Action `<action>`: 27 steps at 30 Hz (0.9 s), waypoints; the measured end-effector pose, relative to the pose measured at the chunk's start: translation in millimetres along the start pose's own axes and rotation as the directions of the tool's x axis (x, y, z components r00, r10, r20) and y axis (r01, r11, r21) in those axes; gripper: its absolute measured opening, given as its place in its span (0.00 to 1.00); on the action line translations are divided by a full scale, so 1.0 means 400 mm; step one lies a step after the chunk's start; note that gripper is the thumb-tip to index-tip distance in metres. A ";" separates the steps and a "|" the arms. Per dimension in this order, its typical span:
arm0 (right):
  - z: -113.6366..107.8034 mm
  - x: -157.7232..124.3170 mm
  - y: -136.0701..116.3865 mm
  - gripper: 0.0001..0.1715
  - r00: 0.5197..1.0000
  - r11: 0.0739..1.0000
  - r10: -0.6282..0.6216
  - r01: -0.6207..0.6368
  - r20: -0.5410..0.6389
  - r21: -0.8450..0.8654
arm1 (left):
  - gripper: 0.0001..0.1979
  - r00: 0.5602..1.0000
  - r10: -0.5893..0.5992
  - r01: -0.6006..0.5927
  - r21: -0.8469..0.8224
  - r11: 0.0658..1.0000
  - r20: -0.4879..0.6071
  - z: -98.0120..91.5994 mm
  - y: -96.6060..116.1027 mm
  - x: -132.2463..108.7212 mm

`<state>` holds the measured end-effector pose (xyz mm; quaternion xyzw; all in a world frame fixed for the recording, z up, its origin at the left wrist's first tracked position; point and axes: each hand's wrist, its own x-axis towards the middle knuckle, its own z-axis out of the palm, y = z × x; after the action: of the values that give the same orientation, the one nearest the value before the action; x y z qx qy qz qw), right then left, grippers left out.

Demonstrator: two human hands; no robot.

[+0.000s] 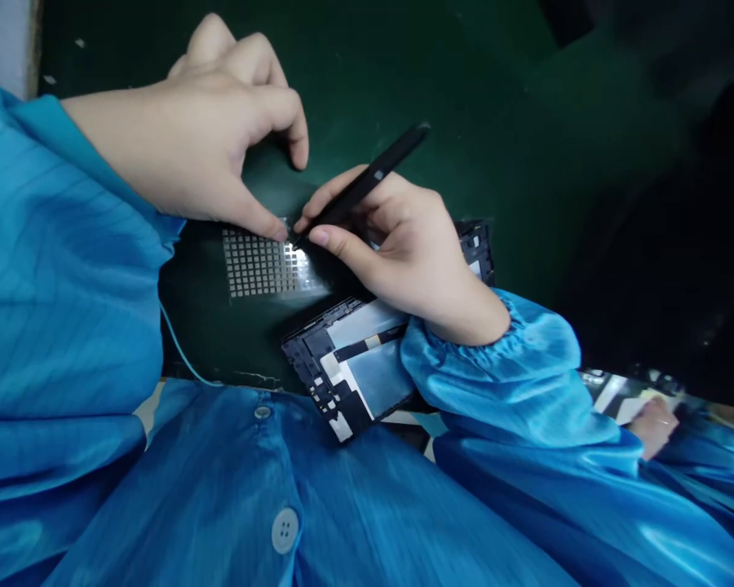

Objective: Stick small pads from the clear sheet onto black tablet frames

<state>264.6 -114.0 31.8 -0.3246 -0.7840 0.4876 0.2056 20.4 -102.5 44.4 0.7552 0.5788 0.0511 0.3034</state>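
Head view: the right hand (400, 253) clamped tweezers (367, 183), their tip at a silver grid of tiny pads (260, 265) mid-frame on the green worktop (483, 139). The left hand (201, 139), fingers apart, pressed beside it; a slip could tear or scatter pads.

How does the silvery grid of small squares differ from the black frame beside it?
The silvery grid is a thin sheet of small squares in rows, while the black frame is a chunkier piece holding pale panels. The grid is smaller than the frame. The black tweezers in the right hand reach the grid, while the frame lies under that wrist. Both lie on the dark green mat.
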 end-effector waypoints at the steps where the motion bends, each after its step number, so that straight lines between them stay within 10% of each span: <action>1: 0.001 -0.001 0.000 0.17 1.000 1.000 0.003 -0.003 -0.006 0.006 | 0.37 1.000 -0.025 0.025 -0.035 0.999 0.002 -0.003 0.007 0.000; 4: -0.005 0.006 -0.006 0.17 1.000 1.000 0.017 -0.017 0.007 0.014 | 0.38 0.999 -0.051 0.051 -0.065 0.997 0.009 -0.010 0.020 -0.003; 9: -0.041 -0.033 -0.025 0.16 0.980 0.959 0.146 -0.106 -0.135 0.264 | 0.67 1.000 0.018 -0.019 0.120 0.993 0.010 -0.004 -0.002 -0.001; 13: -0.050 -0.151 -0.018 0.07 0.751 0.974 0.170 -0.032 -0.638 0.222 | 0.74 0.999 0.046 -0.043 0.153 0.987 -0.014 0.008 -0.025 0.006; 16: -0.035 -0.218 0.006 0.03 0.640 0.986 0.137 -0.011 -0.756 0.169 | 0.72 0.997 0.058 -0.050 0.157 0.986 -0.049 0.014 -0.039 0.008; 23: -0.019 -0.237 0.031 0.02 0.674 0.997 0.068 -0.076 -0.736 0.022 | 0.70 0.989 0.111 -0.100 0.120 0.988 -0.097 0.022 -0.071 0.010; 27: -0.040 -0.247 -0.011 0.04 0.776 0.983 -0.003 -0.113 -0.631 -0.144 | 0.70 0.987 0.122 -0.110 0.114 0.987 -0.108 0.024 -0.070 0.011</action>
<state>343.0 -175.6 42.0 -0.5082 -0.6999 0.2871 0.4116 2.3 -98.2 21.1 0.7987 0.5522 0.0810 0.2250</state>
